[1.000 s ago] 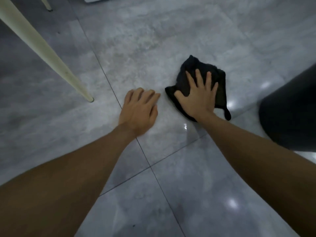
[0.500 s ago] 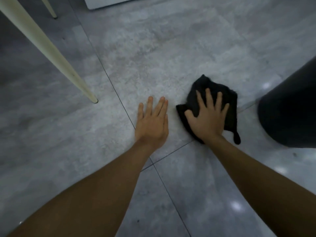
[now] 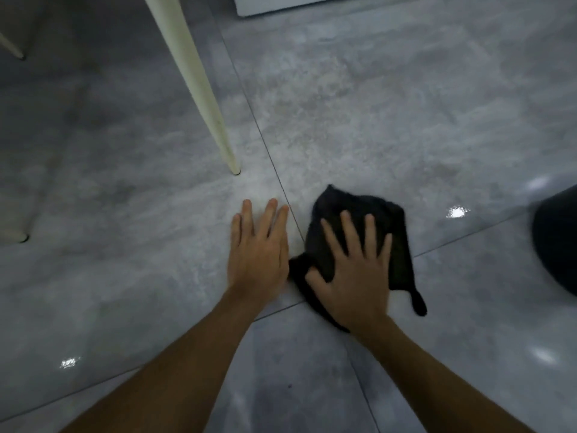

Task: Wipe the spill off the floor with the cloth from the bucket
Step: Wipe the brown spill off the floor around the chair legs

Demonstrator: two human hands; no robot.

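A crumpled black cloth (image 3: 338, 207) lies on the grey tiled floor (image 3: 390, 120), just right of a grout line. My right hand (image 3: 352, 270) presses flat on top of it, fingers spread, the thumb at its near left edge. A thin tail of the cloth (image 3: 418, 303) sticks out at the lower right. Beside it my left hand (image 3: 257, 248) rests palm down on the bare tile, fingers together, almost touching the cloth. At the right edge stands the dark bucket (image 3: 559, 245). I cannot make out a distinct spill; the floor is glossy with light reflections.
A cream chair leg (image 3: 199, 89) slants down to the floor just beyond my left hand. Two more leg tips show at the far left (image 3: 14, 51) (image 3: 15, 235). A white furniture base (image 3: 312, 4) runs along the top edge.
My right hand has slid the cloth left and back toward me, up to the grout line. My left hand went from curled to flat. The view swung, bringing the chair leg closer.
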